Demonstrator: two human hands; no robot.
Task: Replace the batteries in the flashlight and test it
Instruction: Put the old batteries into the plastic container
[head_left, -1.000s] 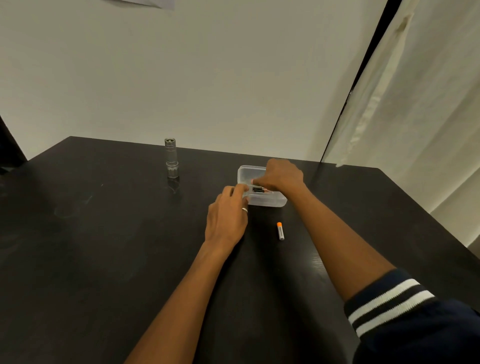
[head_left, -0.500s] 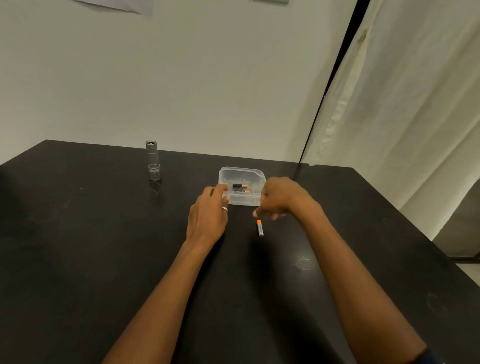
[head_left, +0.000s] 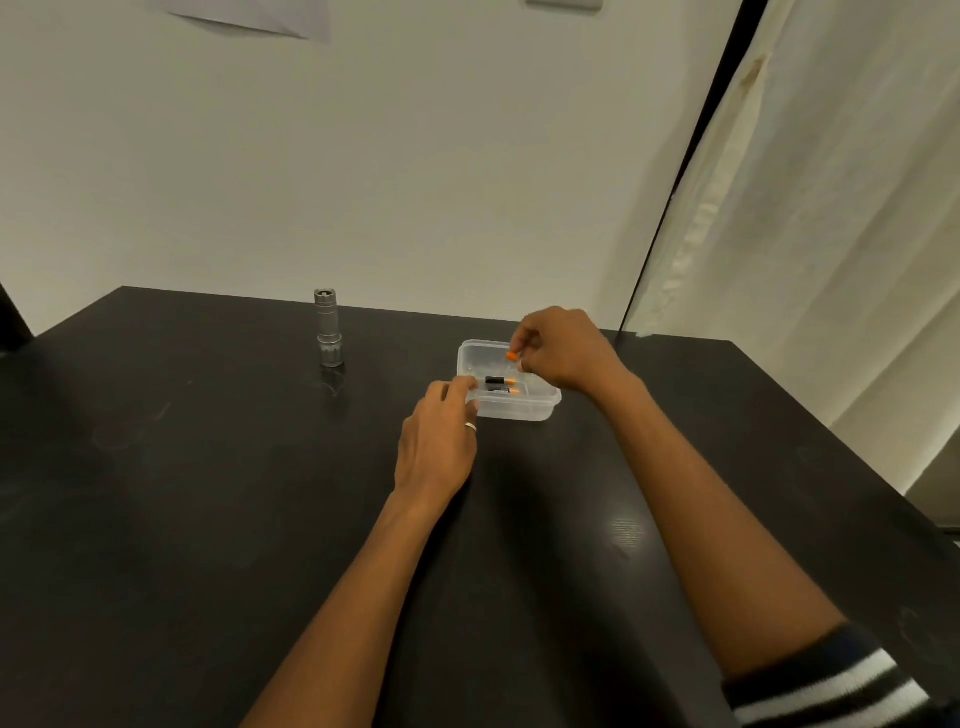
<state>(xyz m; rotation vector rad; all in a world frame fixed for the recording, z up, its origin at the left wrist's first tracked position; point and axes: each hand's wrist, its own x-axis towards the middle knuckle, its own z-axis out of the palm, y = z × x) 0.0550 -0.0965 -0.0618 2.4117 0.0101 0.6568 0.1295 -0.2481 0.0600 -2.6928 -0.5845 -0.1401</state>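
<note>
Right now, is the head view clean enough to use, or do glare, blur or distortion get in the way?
Head view: dim, warm light; one glare patch on the table between the forearms; the wide-angle lens tilts the dark wall edge; fine detail slightly soft, yet the orange-tipped battery pinched by the right hand is readable.

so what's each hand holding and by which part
Right hand pinches a battery by its hidden end, with only the orange tip showing, above the container. Left hand holds the container by its near left rim.
</note>
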